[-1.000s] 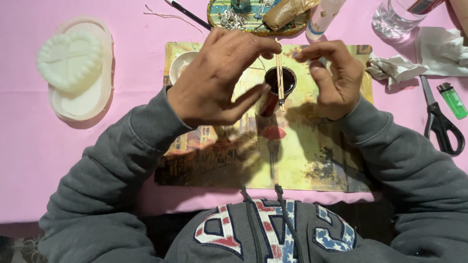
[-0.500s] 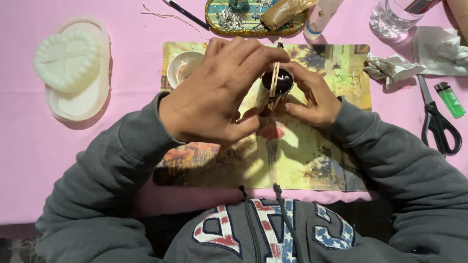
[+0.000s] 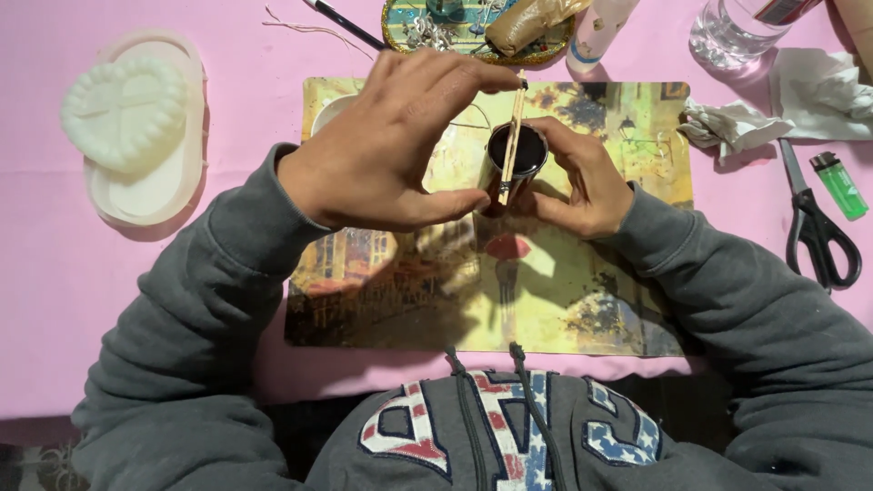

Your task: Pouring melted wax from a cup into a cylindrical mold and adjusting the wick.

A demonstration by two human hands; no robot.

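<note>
Left hand (image 3: 382, 150) now raised, arched

This looks like a home craft table rather than a workshop. A pink tablecloth (image 3: 227, 55) covers the surface, and a printed placemat (image 3: 582, 300) with a painted street scene serves as the work area. Hobby supplies lie around it: a white heart-shaped mould (image 3: 123, 109) on its oval tray, black-handled scissors (image 3: 818, 236), a green lighter (image 3: 838, 184), crumpled tissue (image 3: 727, 123) and a small decorated tray (image 3: 473, 27) of bits.
</note>
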